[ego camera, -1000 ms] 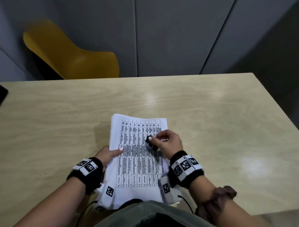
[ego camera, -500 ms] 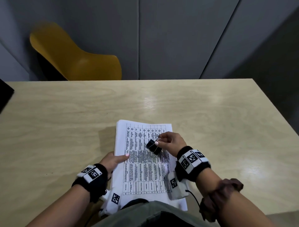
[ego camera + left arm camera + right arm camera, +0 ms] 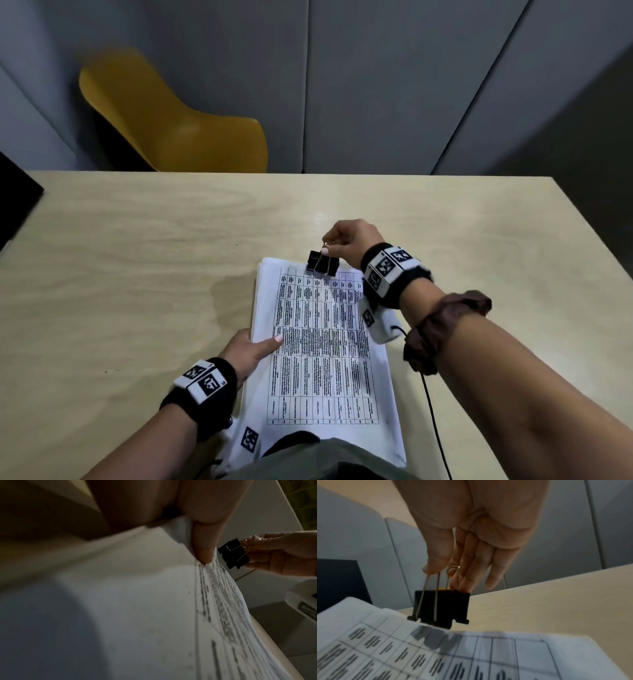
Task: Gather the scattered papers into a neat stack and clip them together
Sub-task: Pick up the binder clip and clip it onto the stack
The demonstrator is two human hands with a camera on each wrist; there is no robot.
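A stack of white printed papers [image 3: 322,346] lies on the wooden table [image 3: 137,274], its near end over the table's front edge. My left hand [image 3: 251,349] grips the stack's left edge, thumb [image 3: 204,553] on top of the papers [image 3: 137,615]. My right hand [image 3: 349,236] pinches the wire handles of a black binder clip [image 3: 322,263] at the stack's far edge. In the right wrist view the clip [image 3: 441,607] hangs from thumb and fingers [image 3: 471,574], its mouth at the top edge of the papers [image 3: 471,655]. In the left wrist view the clip [image 3: 233,553] shows beyond the thumb.
A yellow chair [image 3: 178,120] stands behind the table against grey wall panels. A dark flat object [image 3: 17,202] sits at the table's far left edge. A cable [image 3: 433,421] hangs from my right wrist. A brown scrunchie [image 3: 442,329] is on my right forearm.
My right hand has carried the binder clip from the middle of the page up to the stack's far edge. My left hand has kept its hold on the left edge.
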